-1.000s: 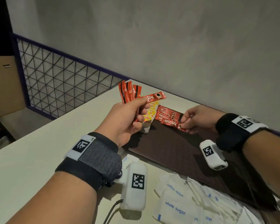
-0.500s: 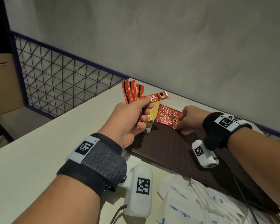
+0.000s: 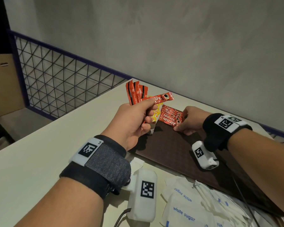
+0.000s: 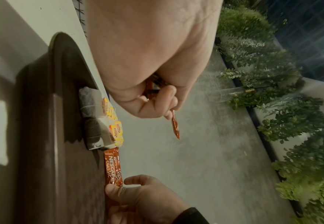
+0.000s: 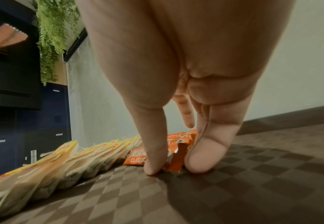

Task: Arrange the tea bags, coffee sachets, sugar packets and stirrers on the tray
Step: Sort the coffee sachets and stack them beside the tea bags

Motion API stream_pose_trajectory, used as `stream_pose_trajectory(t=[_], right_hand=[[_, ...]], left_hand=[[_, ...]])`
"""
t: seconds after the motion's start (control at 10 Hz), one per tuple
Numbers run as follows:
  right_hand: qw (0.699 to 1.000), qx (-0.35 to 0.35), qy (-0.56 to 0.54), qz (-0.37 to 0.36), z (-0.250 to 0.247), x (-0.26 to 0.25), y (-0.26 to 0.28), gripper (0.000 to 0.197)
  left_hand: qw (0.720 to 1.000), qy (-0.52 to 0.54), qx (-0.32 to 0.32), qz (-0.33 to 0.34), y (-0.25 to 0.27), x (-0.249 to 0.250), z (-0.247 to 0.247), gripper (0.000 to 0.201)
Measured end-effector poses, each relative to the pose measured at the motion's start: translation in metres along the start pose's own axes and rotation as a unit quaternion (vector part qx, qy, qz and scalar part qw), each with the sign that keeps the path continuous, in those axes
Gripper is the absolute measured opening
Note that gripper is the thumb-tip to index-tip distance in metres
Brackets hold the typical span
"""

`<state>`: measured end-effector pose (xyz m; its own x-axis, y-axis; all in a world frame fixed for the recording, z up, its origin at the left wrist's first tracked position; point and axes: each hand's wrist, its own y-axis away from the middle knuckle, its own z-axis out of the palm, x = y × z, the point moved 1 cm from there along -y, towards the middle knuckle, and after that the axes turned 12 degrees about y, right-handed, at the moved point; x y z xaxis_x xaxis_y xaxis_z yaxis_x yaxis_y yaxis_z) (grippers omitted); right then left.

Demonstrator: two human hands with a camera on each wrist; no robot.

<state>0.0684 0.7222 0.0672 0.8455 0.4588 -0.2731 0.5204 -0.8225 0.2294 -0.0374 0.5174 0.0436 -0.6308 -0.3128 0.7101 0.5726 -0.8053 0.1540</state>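
White paper sugar packets (image 3: pixel 185 212), printed "white sugar" in blue, lie in a loose overlapping pile on the cream table (image 3: pixel 39 161) at the near edge of the head view, just in front of the tray. White-wrapped stirrers (image 3: pixel 208 194) lie across the pile, touching it. Beyond the pile is the dark brown tray (image 3: pixel 170 149), its surface embossed with a checker pattern. The left hand (image 3: pixel 133 122) is raised above the near-left corner of the tray and grips a fanned bundle of red Nescafe coffee sachets (image 3: pixel 136 94); the thumb presses one sachet crosswise against the curled fingers, and the other sachets stand up behind it. The right hand (image 3: pixel 189 120) rests on the tray farther back and to the right. Its thumb (image 5: pixel 155 151) and fingers (image 5: pixel 207 153) pinch the near end of a row of coffee sachets on the tray (image 3: pixel 170 117), with both tips touching the tray surface. These sachets lie flat, side by side and overlapping, at the far-left part of the tray. Directly left of them, a row of yellow-tagged tea bags (image 4: pixel 99 119) leans in an overlapping line along the tray's left end, the last one just beside the sachets. Behind the table stand a grey wall (image 3: pixel 170 38) and a wire-mesh railing (image 3: pixel 64 86).
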Motion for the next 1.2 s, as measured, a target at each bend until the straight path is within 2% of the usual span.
stream_pose_trajectory(t=[0.2,0.5,1.0,1.2], right_hand=[[1.000,-0.001,0.006,0.006,-0.001,-0.004,-0.002,0.061],[1.000,-0.005,0.016,0.000,-0.005,-0.004,-0.008,0.049],[1.000,-0.007,0.007,0.001,-0.009,0.003,-0.015,0.059],[1.000,-0.009,0.009,-0.004,-0.010,0.006,-0.018,0.074]], left_hand=[[1.000,-0.003,0.003,0.001,-0.001,0.000,-0.001,0.024],[1.000,-0.008,0.001,0.001,-0.003,0.000,-0.001,0.024],[1.000,-0.010,0.001,0.002,-0.003,0.000,-0.002,0.024],[1.000,-0.016,0.005,0.004,-0.003,0.000,-0.002,0.024]])
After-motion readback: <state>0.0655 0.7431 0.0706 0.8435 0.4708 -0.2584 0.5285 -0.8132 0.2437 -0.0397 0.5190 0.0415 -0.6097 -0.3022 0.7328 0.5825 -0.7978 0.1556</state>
